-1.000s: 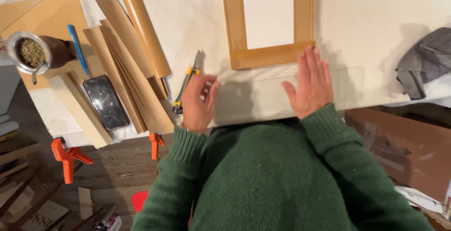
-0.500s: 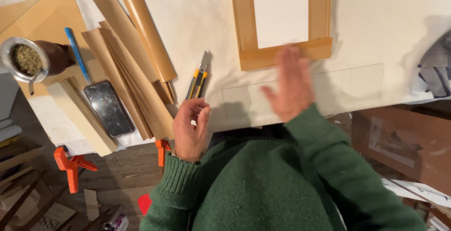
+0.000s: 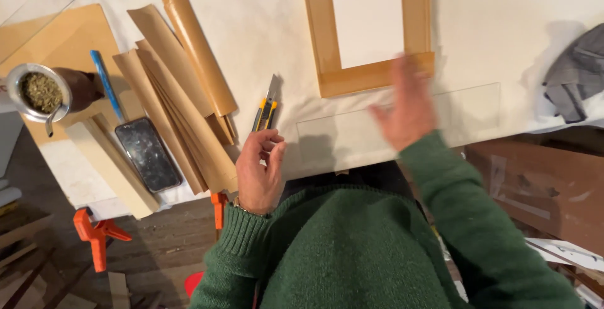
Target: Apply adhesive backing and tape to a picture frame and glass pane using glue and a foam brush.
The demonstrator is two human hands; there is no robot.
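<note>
Wooden frame (image 3: 368,76) now partly behind the blurred, open right hand (image 3: 406,104); left hand (image 3: 259,172) curled, empty

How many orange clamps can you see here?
2: one orange clamp below the table's left edge over the floor, another orange clamp at the table edge beside the left hand. More may be hidden.

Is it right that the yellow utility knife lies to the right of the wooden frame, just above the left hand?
Not quite. The head view shows the knife lying left of the frame, not right. It is just above the left hand.
</note>
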